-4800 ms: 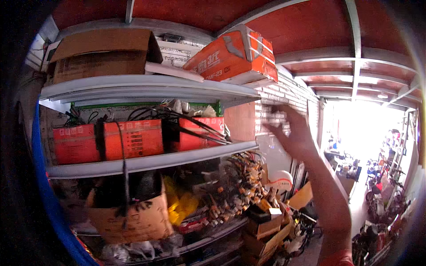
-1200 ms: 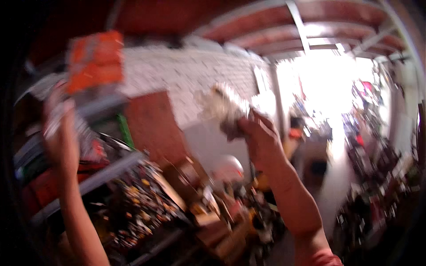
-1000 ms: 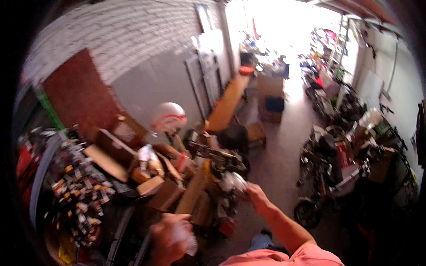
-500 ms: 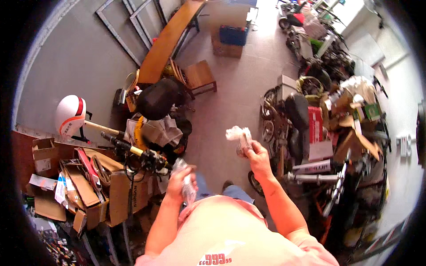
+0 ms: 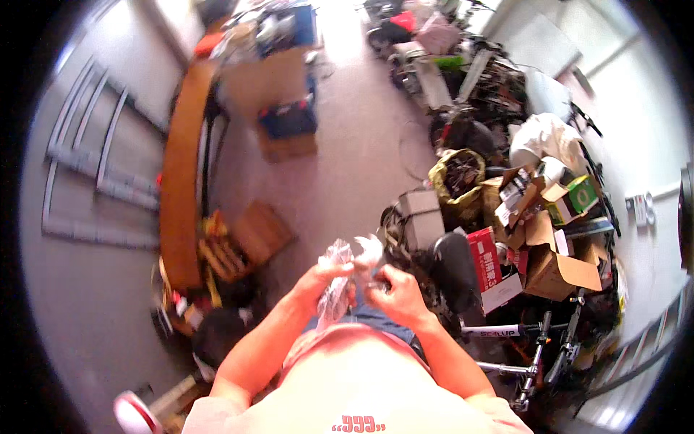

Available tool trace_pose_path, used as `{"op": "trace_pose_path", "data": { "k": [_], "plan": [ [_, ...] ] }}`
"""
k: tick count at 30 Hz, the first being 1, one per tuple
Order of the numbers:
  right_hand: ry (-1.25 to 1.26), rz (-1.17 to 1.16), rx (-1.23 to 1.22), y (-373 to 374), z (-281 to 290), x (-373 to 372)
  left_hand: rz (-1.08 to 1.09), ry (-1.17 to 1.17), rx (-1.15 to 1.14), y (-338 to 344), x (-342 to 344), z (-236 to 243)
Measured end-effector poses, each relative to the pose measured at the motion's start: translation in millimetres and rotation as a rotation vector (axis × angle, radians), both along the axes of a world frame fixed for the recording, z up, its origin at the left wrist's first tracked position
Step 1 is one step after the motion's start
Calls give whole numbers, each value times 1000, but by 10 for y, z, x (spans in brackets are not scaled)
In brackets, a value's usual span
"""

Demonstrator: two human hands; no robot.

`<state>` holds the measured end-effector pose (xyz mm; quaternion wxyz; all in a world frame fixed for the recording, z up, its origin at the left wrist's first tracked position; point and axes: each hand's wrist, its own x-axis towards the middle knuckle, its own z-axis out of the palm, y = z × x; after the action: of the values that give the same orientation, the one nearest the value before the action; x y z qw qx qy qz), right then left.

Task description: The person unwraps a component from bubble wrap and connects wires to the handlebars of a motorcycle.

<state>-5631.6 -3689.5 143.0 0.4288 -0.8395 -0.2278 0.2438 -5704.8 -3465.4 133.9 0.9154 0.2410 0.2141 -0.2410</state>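
Observation:
Both my hands are close together in front of my waist. My left hand (image 5: 319,281) is closed around a crumpled clear plastic bag (image 5: 334,298), which sticks out above and below the fingers. What the bag contains, I cannot make out. My right hand (image 5: 397,295) has its fingers curled around a second, whitish plastic bag (image 5: 369,253), whose crumpled top rises between the two hands. The two bags are side by side and seem to touch. Part of the right-hand bag is hidden by my fingers.
On the right are a cardboard box (image 5: 557,273), a yellow sack (image 5: 455,181), a black seat (image 5: 455,264) and a white bicycle frame (image 5: 499,330). A long wooden bench (image 5: 184,181) and a wooden chair (image 5: 260,235) stand left. A red-and-white helmet (image 5: 136,414) is at lower left.
My hands have come together from apart, each keeping its plastic bag. The view has turned right and moved forward; the cardboard pile on the left has left the picture.

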Motion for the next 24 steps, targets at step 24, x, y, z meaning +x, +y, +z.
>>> {"op": "trace_pose_path", "data": {
  "k": [24],
  "plan": [
    [403,-95,195,2961,45,9213,275,-84,-2,3334,9580,21]
  ]
}}
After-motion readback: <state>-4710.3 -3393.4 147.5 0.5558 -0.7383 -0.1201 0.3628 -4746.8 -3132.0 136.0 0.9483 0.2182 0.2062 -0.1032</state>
